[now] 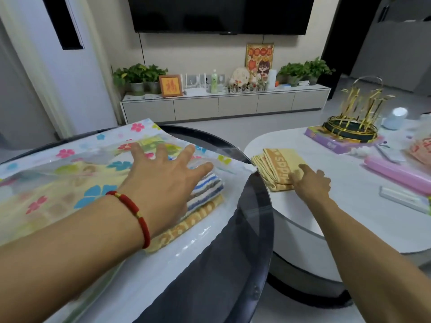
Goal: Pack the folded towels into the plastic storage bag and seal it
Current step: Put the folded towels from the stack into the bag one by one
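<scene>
The flowered plastic storage bag (70,183) lies on the dark left bench (245,229), holding striped and yellow towels (205,190). The left hand (163,180) presses it, fingers spread. The right hand (310,183) grasps the folded yellow towel (277,164) on the white right bench (349,206).

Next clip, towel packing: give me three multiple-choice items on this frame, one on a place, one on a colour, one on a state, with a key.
1. Where does the loose folded yellow towel lie?
A. on the white table
B. inside the bag
C. on the floor

2. What colour is the bracelet on the left wrist?
A. blue
B. red
C. green

3. What is the left hand doing?
A. gripping a bottle
B. hanging idle off the table
C. resting with spread fingers on the flowered storage bag

Key: 1 A, the towel sits on the white table under the right hand; 2 B, the band is red with small gold beads; 3 C, the fingers are straight and spread over the bag, above the striped towel inside it.
</scene>
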Motion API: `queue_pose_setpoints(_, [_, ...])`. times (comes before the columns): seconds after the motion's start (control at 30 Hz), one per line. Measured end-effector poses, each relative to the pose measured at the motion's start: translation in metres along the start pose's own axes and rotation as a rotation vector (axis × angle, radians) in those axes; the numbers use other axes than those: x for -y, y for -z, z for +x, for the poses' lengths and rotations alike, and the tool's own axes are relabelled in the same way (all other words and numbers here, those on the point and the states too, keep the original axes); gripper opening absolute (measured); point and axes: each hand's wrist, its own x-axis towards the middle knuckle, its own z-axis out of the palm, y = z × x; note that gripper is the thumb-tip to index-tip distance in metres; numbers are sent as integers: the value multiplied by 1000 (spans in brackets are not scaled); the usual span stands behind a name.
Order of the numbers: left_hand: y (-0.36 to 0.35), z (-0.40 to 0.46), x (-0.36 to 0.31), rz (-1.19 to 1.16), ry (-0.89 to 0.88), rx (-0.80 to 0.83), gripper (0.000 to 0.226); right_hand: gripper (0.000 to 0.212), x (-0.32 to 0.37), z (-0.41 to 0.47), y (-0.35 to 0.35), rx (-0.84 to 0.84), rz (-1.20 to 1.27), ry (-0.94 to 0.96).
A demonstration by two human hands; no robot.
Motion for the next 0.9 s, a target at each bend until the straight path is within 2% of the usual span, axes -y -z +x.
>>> queue_pose_setpoints(0.13, [-1, 3, -3, 20, -3, 13, 77, 51, 4, 12, -1, 27, 89, -13])
queue_pose_setpoints(0.37, [4, -9, 3, 26, 10, 5, 63, 42, -4, -13, 32, 218, 169, -27])
queue_pose_setpoints(0.67, [11, -81, 44, 84, 102, 39, 57, 24, -46, -88, 89, 390, 859, -152])
queue_pose_setpoints(0.8, [18, -123, 70, 119, 172, 70, 54, 34, -36, -139, 126, 549, 1031, -64])
queue_pose_setpoints(0.9, [26, -148, 92, 92, 233, 114, 54, 39, -15, -181, 157, 692, 1036, 53])
